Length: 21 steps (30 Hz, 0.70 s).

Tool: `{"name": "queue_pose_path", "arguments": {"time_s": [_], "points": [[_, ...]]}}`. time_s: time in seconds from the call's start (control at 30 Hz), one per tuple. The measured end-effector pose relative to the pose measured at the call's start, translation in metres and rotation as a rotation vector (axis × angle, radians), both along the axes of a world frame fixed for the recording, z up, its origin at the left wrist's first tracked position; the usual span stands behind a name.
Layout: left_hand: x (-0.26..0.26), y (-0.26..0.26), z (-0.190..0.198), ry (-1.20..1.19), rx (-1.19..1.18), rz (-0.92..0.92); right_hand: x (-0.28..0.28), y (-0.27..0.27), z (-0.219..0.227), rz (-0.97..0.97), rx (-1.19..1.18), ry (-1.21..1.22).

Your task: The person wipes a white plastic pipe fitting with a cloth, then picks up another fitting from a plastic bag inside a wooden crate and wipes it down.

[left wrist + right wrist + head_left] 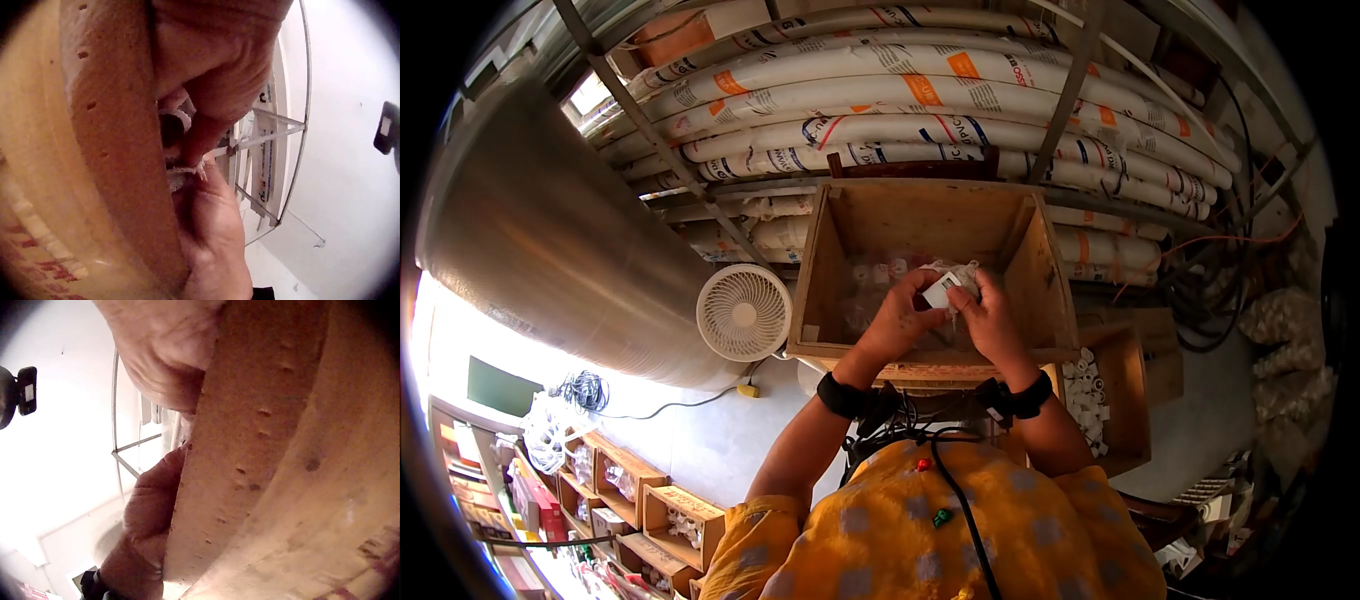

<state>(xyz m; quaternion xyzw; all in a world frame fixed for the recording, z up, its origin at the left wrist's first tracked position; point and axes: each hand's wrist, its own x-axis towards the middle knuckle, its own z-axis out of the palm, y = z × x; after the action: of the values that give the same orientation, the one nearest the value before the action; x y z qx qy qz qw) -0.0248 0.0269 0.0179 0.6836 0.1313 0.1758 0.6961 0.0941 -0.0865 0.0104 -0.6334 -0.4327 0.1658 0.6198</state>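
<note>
Both hands meet over a wooden box (940,215), in front of the person. Between the fingers of the left hand (900,318) and the right hand (994,325) is a small white pipe fitting (941,290), its flat pale face turned up with small grey marks. In the left wrist view, a round white rim with a dark hollow shows between the fingers. Crumpled whitish plastic (962,270) bunches beside the fitting, under the right fingers. Clear bags with white pieces (880,272) lie inside the box. The box's front wall hides most of the hold in the right wrist view.
Wrapped white pipes (960,95) lie on a metal rack behind the box. A white fan (745,312) stands at its left. A crate of white fittings (1135,400) sits at the right. Small wooden bins (685,520) line the lower left, near a cable on the floor.
</note>
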Motion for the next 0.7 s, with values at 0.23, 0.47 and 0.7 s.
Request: {"name": "queue_pose_path", "arguments": {"time_s": [0.23, 0.47, 0.7], "points": [[0.0, 0.0, 0.011, 0.104, -0.32, -0.137, 0.0, -0.006, 0.004, -0.044, 0.003, 0.101], [0.0, 0.0, 0.012, 0.033, -0.266, -0.134, -0.007, -0.006, 0.012, -0.032, 0.142, 0.196], [-0.003, 0.003, 0.006, -0.01, -0.26, -0.145, 0.004, -0.009, 0.006, 0.055, 0.008, -0.002]]}}
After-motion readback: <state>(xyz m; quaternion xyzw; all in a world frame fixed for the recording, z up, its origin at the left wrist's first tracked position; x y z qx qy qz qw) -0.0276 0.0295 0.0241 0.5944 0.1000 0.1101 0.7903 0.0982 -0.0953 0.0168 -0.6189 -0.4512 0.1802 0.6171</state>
